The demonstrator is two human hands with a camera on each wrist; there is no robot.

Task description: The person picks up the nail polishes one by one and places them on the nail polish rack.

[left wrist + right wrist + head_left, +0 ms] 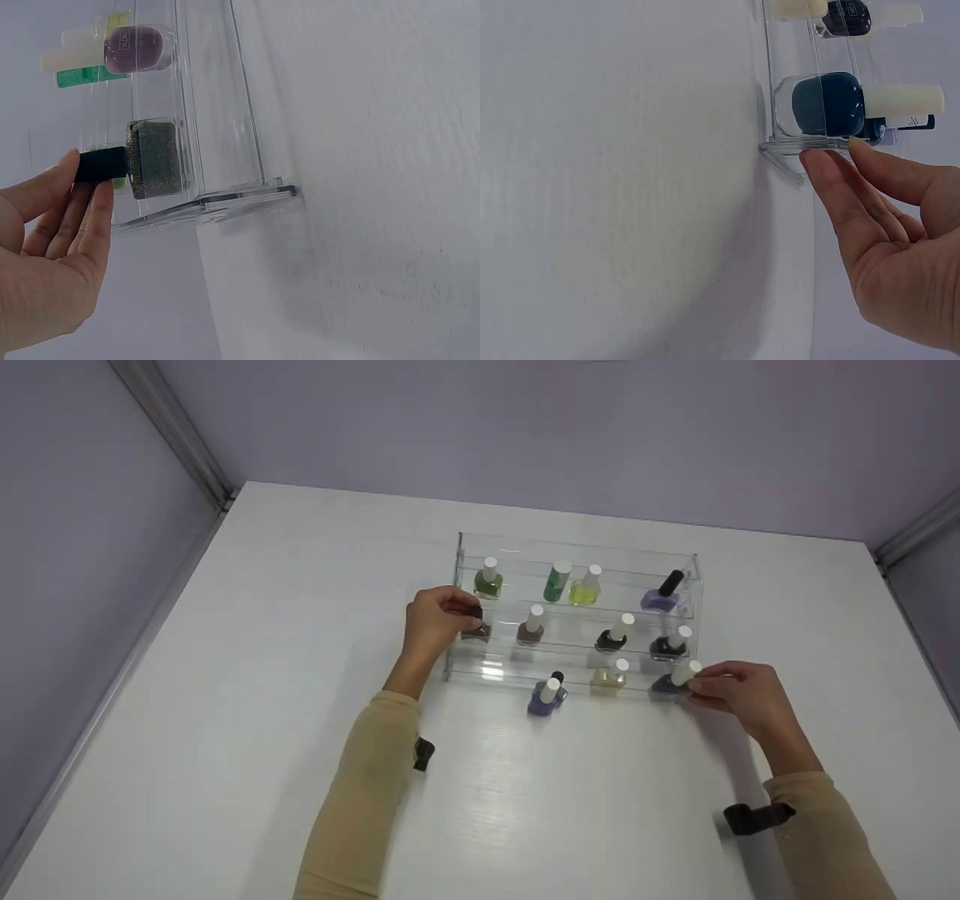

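Note:
A clear stepped display rack [577, 549] holds several nail polish bottles. At its left end my left hand [435, 622] pinches the black cap of a glittery dark nail polish bottle [156, 159], which stands upright on the middle tier. A mauve bottle [139, 49] with a white cap is beside it. My right hand [742, 697] is at the rack's right end, thumb and fingertips gripping the edge of the side panel [810, 144]. Just inside that panel stands a dark teal bottle [832, 105] with a white cap, on the lowest tier.
Green [488, 583], yellow [583, 594] and lilac [660, 600] bottles stand on the top tier. Purple-blue bottles [541, 705] are together at the rack's front, left of a cream one [609, 678]. The white table [225, 675] meets partition walls at its back and sides.

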